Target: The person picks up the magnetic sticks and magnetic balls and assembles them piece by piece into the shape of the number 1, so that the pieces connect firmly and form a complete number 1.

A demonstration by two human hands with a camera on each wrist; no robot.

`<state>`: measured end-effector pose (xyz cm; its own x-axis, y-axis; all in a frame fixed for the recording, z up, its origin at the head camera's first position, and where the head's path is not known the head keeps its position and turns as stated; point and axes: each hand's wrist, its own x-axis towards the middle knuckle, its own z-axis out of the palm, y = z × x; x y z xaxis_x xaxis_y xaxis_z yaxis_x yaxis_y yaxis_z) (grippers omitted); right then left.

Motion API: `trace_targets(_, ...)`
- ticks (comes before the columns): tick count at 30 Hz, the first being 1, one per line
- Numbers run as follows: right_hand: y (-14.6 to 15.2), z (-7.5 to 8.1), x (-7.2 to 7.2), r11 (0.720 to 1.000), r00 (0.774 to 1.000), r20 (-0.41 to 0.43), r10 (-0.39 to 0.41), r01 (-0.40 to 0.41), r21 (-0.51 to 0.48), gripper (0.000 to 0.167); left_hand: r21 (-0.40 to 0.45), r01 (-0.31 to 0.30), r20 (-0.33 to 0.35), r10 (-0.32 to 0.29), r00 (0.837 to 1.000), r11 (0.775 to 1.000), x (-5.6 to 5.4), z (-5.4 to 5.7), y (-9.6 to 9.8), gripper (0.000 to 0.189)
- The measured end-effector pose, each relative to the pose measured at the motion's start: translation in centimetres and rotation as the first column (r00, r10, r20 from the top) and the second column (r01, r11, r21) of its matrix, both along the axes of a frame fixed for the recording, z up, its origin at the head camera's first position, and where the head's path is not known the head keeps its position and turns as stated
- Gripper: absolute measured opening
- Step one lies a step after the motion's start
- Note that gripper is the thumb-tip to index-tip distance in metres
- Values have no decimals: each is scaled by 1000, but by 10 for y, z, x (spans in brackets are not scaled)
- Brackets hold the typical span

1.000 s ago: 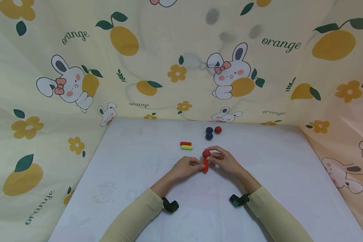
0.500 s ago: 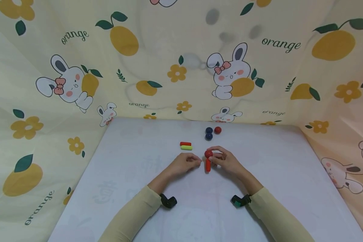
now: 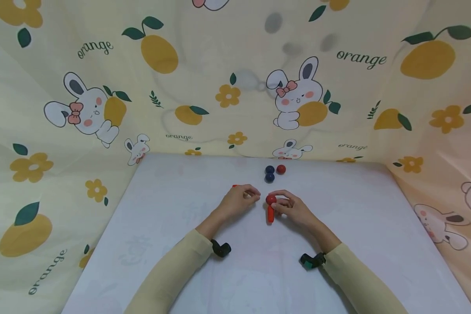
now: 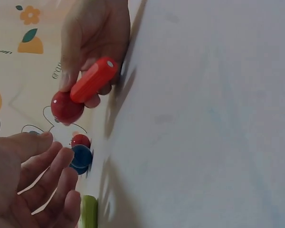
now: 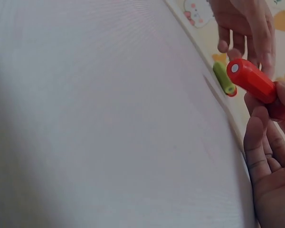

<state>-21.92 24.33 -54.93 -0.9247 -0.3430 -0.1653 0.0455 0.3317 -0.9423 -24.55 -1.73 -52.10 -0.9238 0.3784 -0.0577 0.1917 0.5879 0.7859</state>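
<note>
My right hand (image 3: 296, 210) pinches a glossy red ball (image 3: 271, 199) between thumb and fingers. A short red stick (image 3: 271, 214) extends from the ball toward me; its free end bears a pale round disc, plain in both wrist views. To the left, my left hand (image 3: 237, 203) holds nothing, its fingers apart and loosely bent. It reaches over a pair of sticks lying on the table and mostly hides them in the head view. The yellow-green stick (image 5: 223, 77) shows in the right wrist view, with a bit of red stick (image 5: 232, 93) beside it.
Two dark blue balls (image 3: 269, 174) and another red ball (image 3: 281, 169) sit close together near the table's back edge. Behind the white table (image 3: 180, 270) hangs a cream cloth (image 3: 204, 56) printed with rabbits and oranges. Each wrist wears a black camera mount (image 3: 221, 248).
My left hand has let go of the red stick and moved away, up and left over the sticks on the table. My right hand keeps holding the ball, shifted slightly right.
</note>
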Motion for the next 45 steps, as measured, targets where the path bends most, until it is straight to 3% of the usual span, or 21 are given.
trace_targets(4, 0, 0, -1, 1000, 1000, 13, -10, 10, -10, 52, -41, 6, -65, -8, 998, 999, -8, 3, 5, 16)
trace_targets(10, 0, 0, -2, 999, 999, 34, -23, 24, -30, 50, -34, 41, -108, -45, 993, 999, -22, 5, 10, 19)
trace_targets(17, -1, 2, 1, 999, 999, 32, -20, 21, -28, 51, -103, 63, -164, -79, 983, 993, -36, 9, 19, 26)
trace_targets(32, 2, -1, -1, 999, 1000, -13, 13, -14, -29, 46, -217, 53, -187, -95, 978, 975, -62, -2, 34, 41)
trace_targets(45, 3, 0, 0, 1000, 1000, 3, 8, -8, -22, 47, -262, 66, -178, -115, 977, 963, -69, -5, 39, 48)
